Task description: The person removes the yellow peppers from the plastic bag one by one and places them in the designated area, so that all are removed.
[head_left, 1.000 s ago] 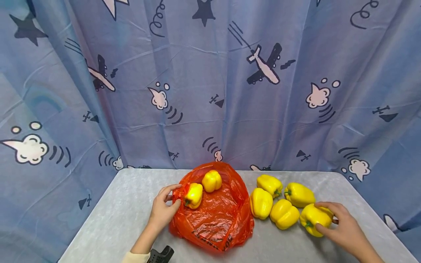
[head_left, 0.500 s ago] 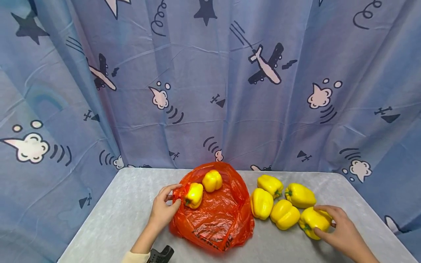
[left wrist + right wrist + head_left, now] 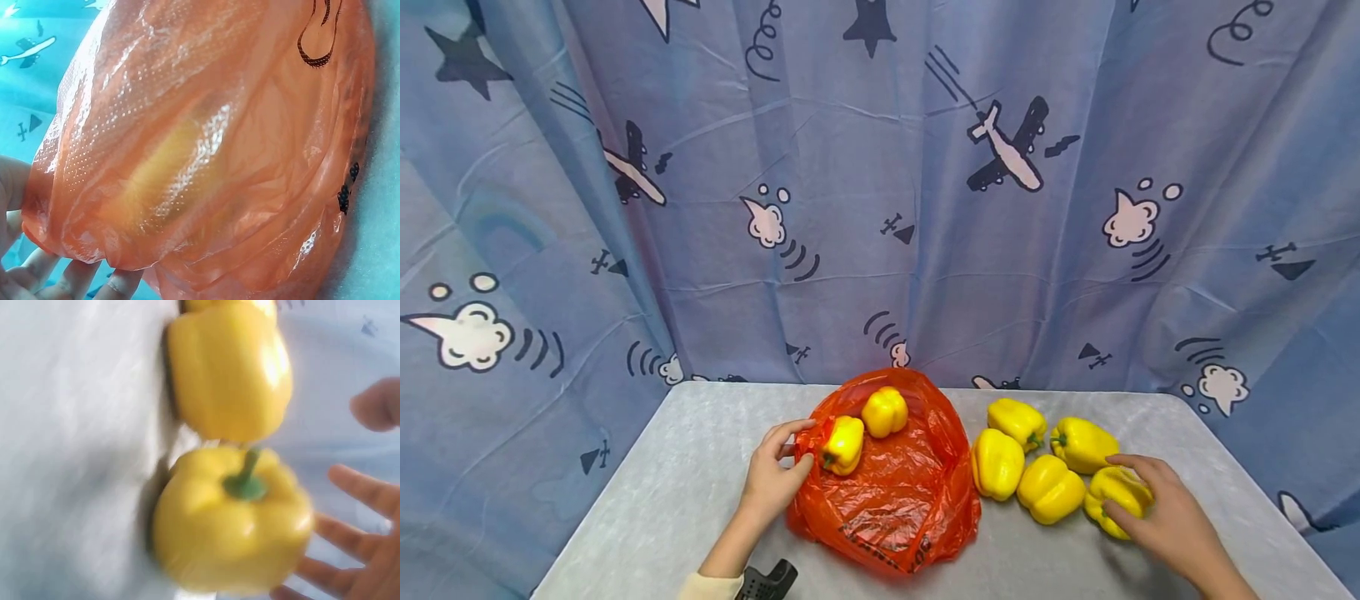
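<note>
A red plastic bag [image 3: 887, 508] lies with its mouth spread wide. Inside it are two yellow bell peppers, one near its left rim [image 3: 842, 447] and one farther back [image 3: 884, 412]. My left hand [image 3: 771, 475] holds the bag's left rim between thumb and fingers; the left wrist view shows fingertips [image 3: 72, 275] along the bag's edge. My right hand [image 3: 1172, 521] is at the rightmost loose bell pepper [image 3: 1116, 496]. In the right wrist view its fingers [image 3: 350, 540] are spread beside that pepper [image 3: 231, 531], with the thumb [image 3: 378, 406] away from it.
Several more yellow bell peppers [image 3: 1050, 489] lie grouped right of the bag on the grey-white tabletop [image 3: 715, 417]. A blue patterned curtain [image 3: 820, 208] hangs behind the table. A black device [image 3: 767, 581] is at my left wrist.
The rightmost pepper has turned and shifted slightly. My right hand has moved a little left, and its fingers have loosened from the pepper. The left hand and bag stay in place.
</note>
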`<state>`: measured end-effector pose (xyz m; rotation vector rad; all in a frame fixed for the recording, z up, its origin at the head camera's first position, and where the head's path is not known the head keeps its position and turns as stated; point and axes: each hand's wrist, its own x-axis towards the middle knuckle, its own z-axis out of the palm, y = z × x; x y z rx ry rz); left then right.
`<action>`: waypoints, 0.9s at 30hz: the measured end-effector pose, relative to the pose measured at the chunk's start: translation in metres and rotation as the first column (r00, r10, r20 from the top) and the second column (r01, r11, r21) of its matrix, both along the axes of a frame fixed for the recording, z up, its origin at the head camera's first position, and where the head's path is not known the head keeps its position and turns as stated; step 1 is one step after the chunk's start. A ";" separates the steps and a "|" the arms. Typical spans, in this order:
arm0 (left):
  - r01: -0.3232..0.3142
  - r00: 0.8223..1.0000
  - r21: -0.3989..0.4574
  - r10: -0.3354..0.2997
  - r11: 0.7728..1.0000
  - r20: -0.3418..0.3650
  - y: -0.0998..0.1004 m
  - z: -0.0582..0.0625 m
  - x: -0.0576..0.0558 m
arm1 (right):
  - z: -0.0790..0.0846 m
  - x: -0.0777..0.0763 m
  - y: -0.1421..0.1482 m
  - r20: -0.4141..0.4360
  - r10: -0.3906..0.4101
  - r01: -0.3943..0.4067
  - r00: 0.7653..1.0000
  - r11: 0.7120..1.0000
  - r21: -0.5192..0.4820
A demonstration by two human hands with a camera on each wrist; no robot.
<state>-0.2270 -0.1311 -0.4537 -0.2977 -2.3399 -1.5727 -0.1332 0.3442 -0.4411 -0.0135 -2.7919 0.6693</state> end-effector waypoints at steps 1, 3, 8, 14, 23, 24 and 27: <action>-0.001 1.000 0.000 0.001 1.000 0.000 0.000 0.000 0.000 | 0.002 -0.001 -0.004 -0.036 0.009 -0.010 0.999 1.000 -0.005; -0.002 1.000 0.000 0.002 1.000 -0.001 0.000 0.000 0.000 | 0.007 -0.003 -0.012 -0.084 0.022 -0.024 0.996 1.000 -0.017; -0.003 1.000 -0.004 0.003 1.000 -0.003 -0.001 0.000 0.000 | 0.024 -0.013 -0.035 -0.112 0.041 -0.048 0.993 0.997 -0.060; -0.004 1.000 -0.001 0.004 1.000 0.010 -0.002 0.000 0.000 | 0.040 -0.027 -0.067 -0.152 0.075 -0.101 0.985 0.980 -0.171; 0.007 1.000 0.005 -0.007 1.000 -0.017 -0.002 -0.001 -0.001 | 0.048 -0.056 -0.118 -0.215 0.122 -0.191 0.969 0.922 -0.338; 0.009 1.000 0.006 -0.009 1.000 -0.019 -0.001 -0.001 -0.001 | 0.048 -0.059 -0.123 -0.219 0.134 -0.206 0.967 0.912 -0.354; 0.010 1.000 0.007 -0.009 1.000 -0.024 -0.001 -0.001 -0.002 | 0.048 -0.069 -0.142 -0.227 0.156 -0.239 0.961 0.883 -0.404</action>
